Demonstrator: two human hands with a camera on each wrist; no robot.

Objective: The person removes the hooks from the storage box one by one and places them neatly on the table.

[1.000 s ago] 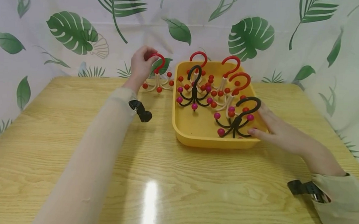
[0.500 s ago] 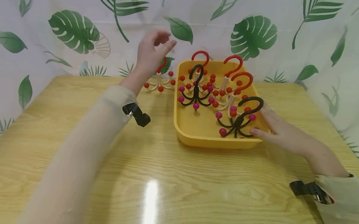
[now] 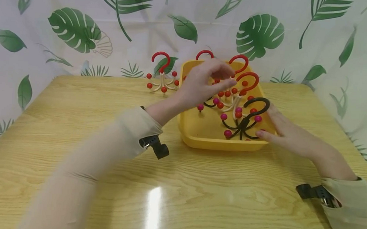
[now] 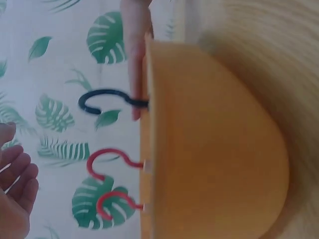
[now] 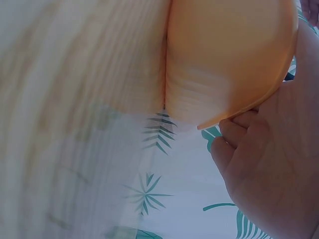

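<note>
Yellow in the head view, a tub (image 3: 222, 145) sat near the counter's (image 3: 216, 198) back edge, holding red-hooked hangers (image 3: 238, 102) and black hangers (image 3: 244, 123). One lone hanger (image 3: 162, 80) stood left of it, near that edge. Above the tub, the left hand (image 3: 203, 83) had loosely bent fingers; the right hand (image 3: 288, 134) pinched its right wall. Left wrist: red hooks (image 4: 110, 151) and a black hook (image 4: 107, 92) jutted past the rim (image 4: 154, 129). Right wrist: fingers (image 5: 233, 133) curled against it.

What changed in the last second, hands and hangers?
Left hand let go of the red-hooked hanger outside the yellow bin, lifted, then moved right, over the bin. Unchanged: that hanger stands left of the bin; right hand grips the bin's right side.
</note>
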